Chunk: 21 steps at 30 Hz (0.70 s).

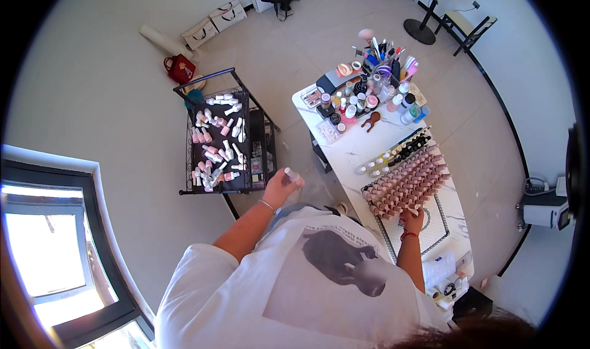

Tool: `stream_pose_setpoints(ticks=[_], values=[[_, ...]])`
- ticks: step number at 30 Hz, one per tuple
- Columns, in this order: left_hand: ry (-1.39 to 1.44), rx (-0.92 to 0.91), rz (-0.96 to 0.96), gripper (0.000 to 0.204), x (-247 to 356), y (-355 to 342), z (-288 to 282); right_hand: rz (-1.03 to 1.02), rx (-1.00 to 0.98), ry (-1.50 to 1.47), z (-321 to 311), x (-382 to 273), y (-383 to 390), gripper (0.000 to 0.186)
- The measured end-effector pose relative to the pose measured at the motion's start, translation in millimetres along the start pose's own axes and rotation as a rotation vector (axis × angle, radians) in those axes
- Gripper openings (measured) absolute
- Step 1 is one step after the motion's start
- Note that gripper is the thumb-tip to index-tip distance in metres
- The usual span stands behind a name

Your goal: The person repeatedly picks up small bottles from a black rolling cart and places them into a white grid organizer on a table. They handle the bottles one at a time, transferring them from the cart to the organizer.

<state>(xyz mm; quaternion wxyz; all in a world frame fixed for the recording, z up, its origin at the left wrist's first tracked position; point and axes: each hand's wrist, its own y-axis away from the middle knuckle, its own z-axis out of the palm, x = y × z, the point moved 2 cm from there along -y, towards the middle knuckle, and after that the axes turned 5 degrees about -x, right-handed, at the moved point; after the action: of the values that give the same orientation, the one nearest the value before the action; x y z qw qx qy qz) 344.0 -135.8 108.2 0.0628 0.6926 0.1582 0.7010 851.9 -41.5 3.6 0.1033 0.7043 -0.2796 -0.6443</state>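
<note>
Between the cart and the table, my left hand [279, 189] is closed around a small nail polish bottle [291, 174] with a pale cap. My right hand [412, 220] reaches to the near edge of a block of nail polish bottles [405, 180], standing upright in rows with dusty-pink caps. Its fingers are closed at a bottle in the nearest row, partly hidden by the hand. Behind the pink caps run a row of black-capped bottles [410, 150] and a few yellowish ones [382, 161]. A patterned mat [433, 223] lies beside my right wrist.
A black rolling cart [184, 192] at the left bears scattered pink and white bottles. The far end of the marble-look table [350, 147] holds jars, a brush holder [384, 63] and a brown figure-shaped item [371, 121]. A standing fan [421, 31] and a stool [464, 29] are beyond.
</note>
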Motion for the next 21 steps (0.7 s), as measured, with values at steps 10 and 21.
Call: stream_pose_setpoints(ticks=[10, 21], values=[[0.081, -0.042, 0.038, 0.023, 9, -8, -4, 0.078, 0.318, -0.019, -34, -18, 5, 0.06], [0.254, -0.401, 0.069, 0.036, 128, 2, 12, -0.532, -0.107, -0.112, 69, -191, 119, 0.012]])
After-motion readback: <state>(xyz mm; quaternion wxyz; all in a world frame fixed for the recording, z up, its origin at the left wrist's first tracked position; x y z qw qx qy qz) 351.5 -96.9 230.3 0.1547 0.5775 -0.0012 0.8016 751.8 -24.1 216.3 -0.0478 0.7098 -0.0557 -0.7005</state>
